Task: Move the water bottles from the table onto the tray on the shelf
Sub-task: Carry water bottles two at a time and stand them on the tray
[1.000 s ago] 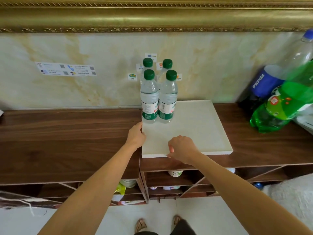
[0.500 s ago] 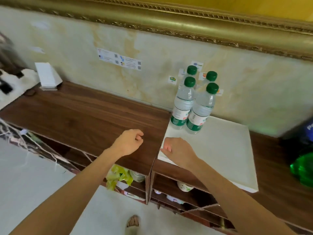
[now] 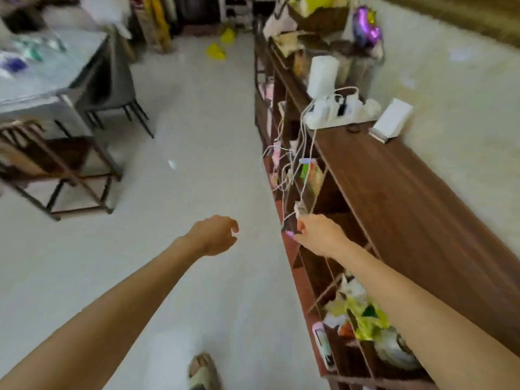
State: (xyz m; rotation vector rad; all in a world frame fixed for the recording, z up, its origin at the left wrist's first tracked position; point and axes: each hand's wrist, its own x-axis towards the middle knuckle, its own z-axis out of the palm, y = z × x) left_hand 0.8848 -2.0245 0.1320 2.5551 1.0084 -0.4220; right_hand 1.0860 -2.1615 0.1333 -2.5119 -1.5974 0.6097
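My view has swung left, away from the tray, which is out of frame along with its bottles. The grey table (image 3: 42, 77) stands at the far left with blurred bottle shapes (image 3: 31, 49) on top; I cannot make them out clearly. My left hand (image 3: 213, 235) hangs over the white floor, fingers loosely curled and holding nothing. My right hand (image 3: 320, 235) is in front of the wooden shelf (image 3: 394, 187), fingers loosely bent, nothing in it.
White cables (image 3: 292, 164) dangle from a power strip (image 3: 337, 114) on the shelf top. A white box (image 3: 391, 123) lies beside it. A grey chair (image 3: 112, 80) and a metal rack (image 3: 64, 170) stand at the left. Open floor (image 3: 197, 136) runs between table and shelf.
My head has turned left from the tray and bottles toward the room and table. Both hands have left the tray's edge and now hang in the air, holding nothing.
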